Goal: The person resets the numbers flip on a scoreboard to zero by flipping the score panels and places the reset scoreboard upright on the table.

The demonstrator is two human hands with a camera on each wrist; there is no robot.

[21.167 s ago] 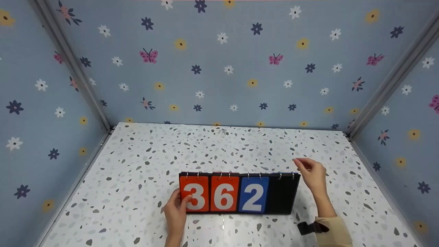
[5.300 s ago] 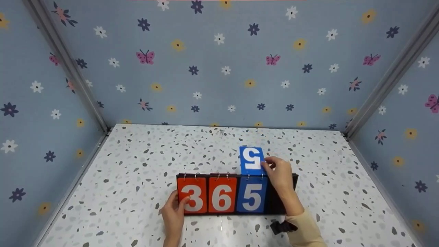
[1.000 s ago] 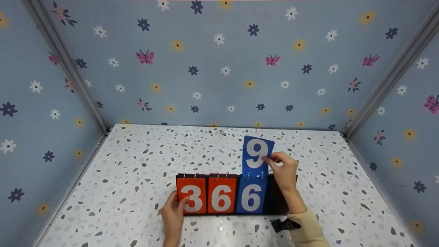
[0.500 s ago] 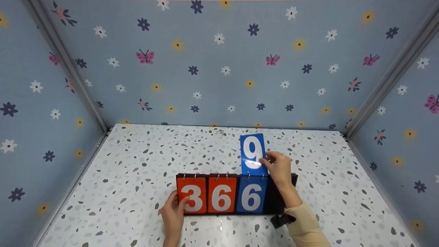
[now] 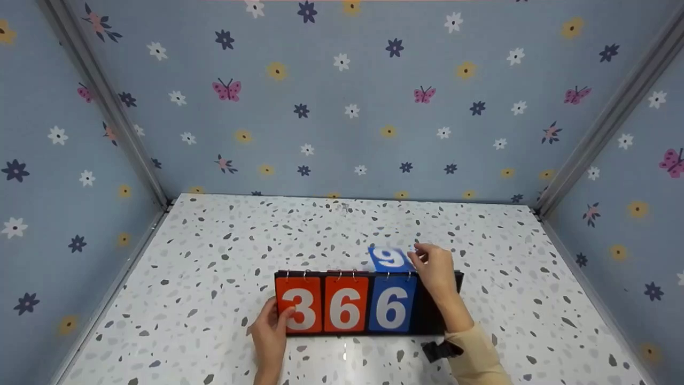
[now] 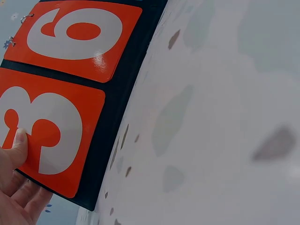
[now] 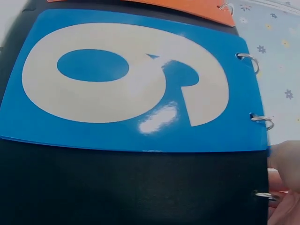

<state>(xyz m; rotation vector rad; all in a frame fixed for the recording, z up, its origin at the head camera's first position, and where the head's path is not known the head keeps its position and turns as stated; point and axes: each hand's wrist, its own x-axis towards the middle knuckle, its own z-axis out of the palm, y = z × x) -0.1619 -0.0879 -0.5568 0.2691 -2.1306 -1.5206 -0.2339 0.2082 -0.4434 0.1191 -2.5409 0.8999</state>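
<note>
A black flip scoreboard (image 5: 435, 307) stands tilted on the table, its ringed cards reading a red 3 (image 5: 302, 309), a red 6 (image 5: 345, 309) and a blue 6 (image 5: 391, 309). My left hand (image 5: 269, 331) grips its left end, thumb over the red 3 and fingers behind, as the left wrist view also shows. Behind the top edge a flipped blue card (image 5: 389, 258) is blurred and tips backward. At that card's right edge is my right hand (image 5: 435, 270), thumb and index finger slightly apart. In the right wrist view the scoreboard partly hides that hand.
The speckled white table (image 5: 240, 230) extends around the scoreboard. Light-blue flowered panels (image 5: 342, 96) enclose it at the back and both sides, with grey metal posts (image 5: 107, 107) at the corners. A black strap (image 5: 442, 351) is at the right sleeve.
The blue card on show went from 2 to 5, then 6. In the last half second the turned card dropped backward from the right fingers. The left hand kept its grip.
</note>
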